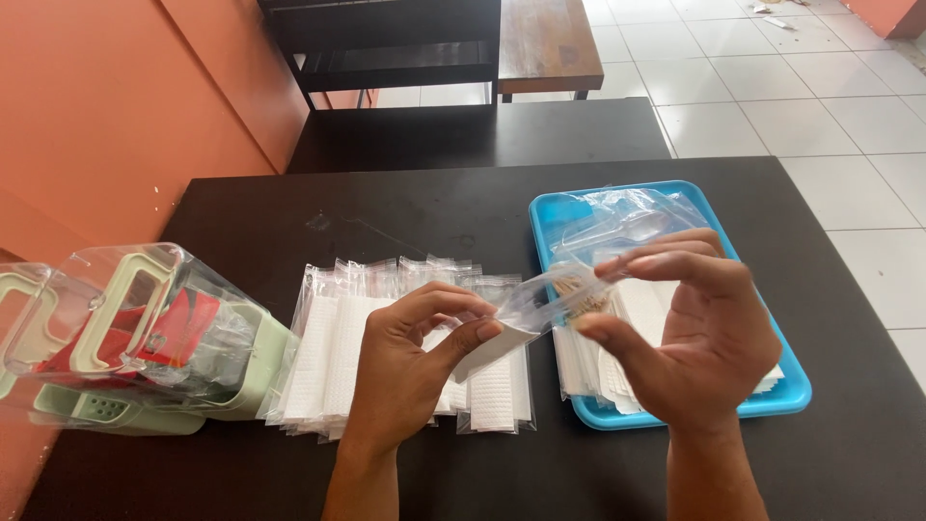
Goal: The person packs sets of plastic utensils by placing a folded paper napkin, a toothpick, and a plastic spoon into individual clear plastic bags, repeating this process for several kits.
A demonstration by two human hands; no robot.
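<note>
I hold a clear plastic sleeve [540,304] at mid-frame, above the worktop [434,207]: my left hand [410,362] pinches its napkin end shut, my right hand [690,338] pinches the mouth, fingers [666,260] curled to keep it open over the blue tray [791,386]; finished packets [328,357] lie lower left

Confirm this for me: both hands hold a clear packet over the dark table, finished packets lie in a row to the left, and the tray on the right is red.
Not quite: the tray is blue, not red, as the head view shows. The rest stands: the left hand and right hand hold a clear packet over the dark table, and finished packets lie in a row to the left.
</note>
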